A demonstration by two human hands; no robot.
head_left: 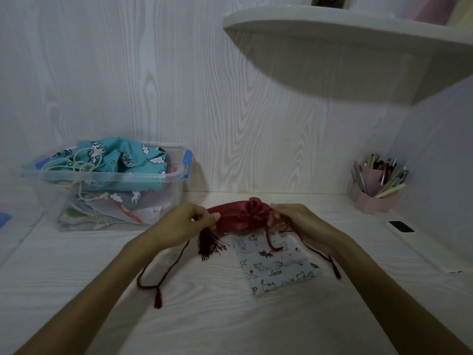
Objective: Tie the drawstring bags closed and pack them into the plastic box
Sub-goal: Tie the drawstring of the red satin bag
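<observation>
red bag [239, 217] lies sideways between hands | left hand [189, 221] pinches bag's end | right hand [294, 220] pinches gathered mouth | plastic box [163, 178] far-left, nearer left hand

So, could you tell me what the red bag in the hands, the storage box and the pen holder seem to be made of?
The red bag looks like satin-type cloth: it has a soft sheen and gathers into fine folds, with twisted cords ending in tassels. The storage box looks like clear, glossy plastic, since the bags inside show through its wall; its latches are opaque blue. The pen holder is pink and matte, probably plastic, though the dim view leaves that open.
</observation>
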